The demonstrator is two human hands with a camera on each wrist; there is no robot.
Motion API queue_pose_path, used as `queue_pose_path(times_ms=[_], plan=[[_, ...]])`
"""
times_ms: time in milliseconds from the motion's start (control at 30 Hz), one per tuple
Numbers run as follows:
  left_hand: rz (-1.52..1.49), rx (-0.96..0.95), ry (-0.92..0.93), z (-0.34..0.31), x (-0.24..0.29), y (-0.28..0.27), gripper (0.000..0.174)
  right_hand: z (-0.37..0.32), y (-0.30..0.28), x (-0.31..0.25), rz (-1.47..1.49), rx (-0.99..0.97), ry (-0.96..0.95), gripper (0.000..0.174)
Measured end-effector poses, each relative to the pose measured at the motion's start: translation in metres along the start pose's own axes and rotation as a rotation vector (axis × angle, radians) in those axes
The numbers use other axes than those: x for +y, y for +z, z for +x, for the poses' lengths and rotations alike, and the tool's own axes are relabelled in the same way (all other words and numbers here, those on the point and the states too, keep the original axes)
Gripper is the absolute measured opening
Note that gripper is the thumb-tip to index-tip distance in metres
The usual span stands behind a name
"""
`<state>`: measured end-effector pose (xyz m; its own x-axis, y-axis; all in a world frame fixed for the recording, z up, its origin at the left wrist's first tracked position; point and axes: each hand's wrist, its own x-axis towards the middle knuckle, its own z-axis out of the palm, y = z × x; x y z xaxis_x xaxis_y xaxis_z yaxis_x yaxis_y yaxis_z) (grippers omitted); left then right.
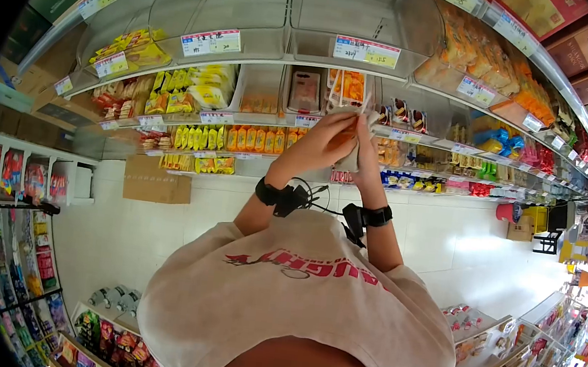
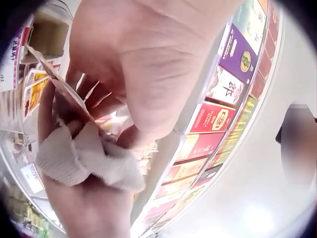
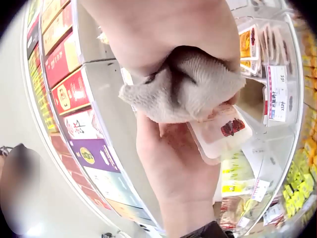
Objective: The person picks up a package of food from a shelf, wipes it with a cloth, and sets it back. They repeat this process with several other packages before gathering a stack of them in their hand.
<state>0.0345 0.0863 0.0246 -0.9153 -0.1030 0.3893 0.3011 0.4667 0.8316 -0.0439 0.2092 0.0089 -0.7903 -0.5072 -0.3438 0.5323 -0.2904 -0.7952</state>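
In front of the snack shelf, both hands are close together. My left hand (image 1: 319, 144) grips a flat, pale snack packet (image 3: 210, 135) with a dark red picture on its face. The right hand (image 1: 366, 152) holds a crumpled greyish-white cloth (image 3: 173, 94), bunched in the palm and pressed near the packet's edge. Seen from the left wrist, the packet (image 2: 69, 94) stands edge-on between the hands, with the cloth (image 2: 94, 153) below it. Fingers partly hide the packet in the head view.
Clear plastic bins of packets line the shelf, among them orange packs (image 1: 349, 85) standing just beyond the hands. Price tags (image 1: 367, 51) run along the bin fronts. A cardboard box (image 1: 158, 181) sits on the floor to the left. Boxed goods (image 2: 213, 117) fill an upper shelf.
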Motion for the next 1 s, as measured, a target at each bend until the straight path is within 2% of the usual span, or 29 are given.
queue_pose_path(times_ms=[33,133,167,233,333,367,400,433,467,533,567,600,700,800,900,1000], plan=[[0.038,-0.039,-0.015,-0.004,0.002,-0.006,0.051,-0.016,0.011,-0.01,-0.114,-0.041,-0.048,0.053],[0.069,-0.084,0.001,-0.01,-0.007,-0.022,0.052,-0.006,0.009,0.008,-0.157,-0.139,-0.131,0.051],[-0.024,-0.027,-0.064,-0.016,-0.007,-0.027,0.051,-0.004,0.009,0.012,-0.067,-0.126,-0.147,0.043],[-0.205,0.096,-0.184,-0.026,0.004,-0.041,0.05,-0.007,0.018,0.012,-0.083,-0.075,-0.19,0.038],[-0.365,0.085,-0.33,-0.044,-0.031,-0.046,0.048,-0.001,0.032,0.018,-0.16,-0.042,-0.315,0.028],[-0.298,-0.022,-0.329,-0.048,-0.036,-0.055,0.049,0.0,0.033,0.019,-0.242,-0.052,-0.328,0.028],[-0.372,-0.058,-0.388,-0.05,-0.039,-0.058,0.049,-0.001,0.035,0.019,-0.324,-0.056,-0.344,0.028],[-0.445,-0.101,-0.446,-0.053,-0.044,-0.058,0.049,-0.003,0.043,0.02,-0.397,-0.005,-0.428,0.025],[-0.516,-0.147,-0.503,-0.055,-0.047,-0.059,0.049,0.0,0.042,0.02,-0.336,0.065,-0.441,0.026],[-0.535,0.013,-0.453,-0.057,-0.048,-0.054,0.05,-0.001,0.042,0.015,-0.213,0.208,-0.456,0.028],[-0.556,0.07,-0.426,-0.059,-0.054,-0.05,0.051,-0.003,0.043,0.013,-0.187,0.381,-0.435,0.029],[-0.576,0.127,-0.396,-0.057,-0.056,-0.048,0.052,-0.002,0.038,0.012,-0.343,0.37,-0.538,0.028],[-0.589,-0.05,-0.446,-0.05,-0.059,-0.049,0.061,0.006,0.019,0.019,-0.791,0.307,-0.814,0.028],[-0.724,-0.004,-0.521,-0.037,-0.039,-0.038,0.052,0.016,0.021,0.032,-0.959,0.099,-0.697,0.036],[-0.768,0.094,-0.54,-0.018,-0.051,-0.024,0.046,0.014,0.031,0.036,-0.998,-0.027,-0.649,0.046],[-1.031,0.226,-0.607,0.003,-0.044,-0.026,0.039,0.029,0.019,0.035,-1.168,-0.095,-0.907,0.052]])
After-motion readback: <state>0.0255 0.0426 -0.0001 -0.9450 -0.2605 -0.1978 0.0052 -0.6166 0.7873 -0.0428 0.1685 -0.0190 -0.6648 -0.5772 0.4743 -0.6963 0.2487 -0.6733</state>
